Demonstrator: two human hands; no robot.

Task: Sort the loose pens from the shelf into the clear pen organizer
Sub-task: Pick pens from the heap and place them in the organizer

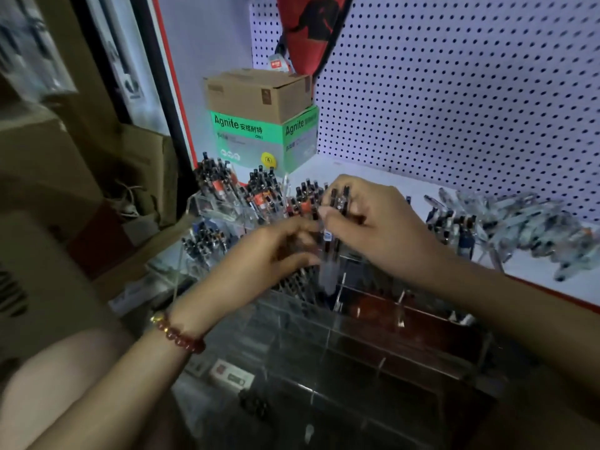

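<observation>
In the head view, the right hand (373, 222) is gripping a bundle of pens (329, 245) near their upper ends, with the fingers curling round the caps. The left hand (276, 251) is holding the same bundle lower down, thumb above and fingers curling under the barrels; this part is blurred. The bundle is standing nearly upright, with its lower ends pointing down into the clear pen organizer (328, 339). I cannot tell if they are touching the bottom of a compartment.

The organizer is standing at the front edge of the white shelf (367, 172). Its back-left compartments are carrying many standing pens (259, 196). To the right, well apart from the hands, the loose pens (519, 228) are lying in a pile on the shelf, in front of the pegboard wall (470, 92).

A red bead bracelet (181, 336) is sitting on the left wrist. In the back corner, a brown carton (256, 92) is resting on top of a green box (246, 138).
</observation>
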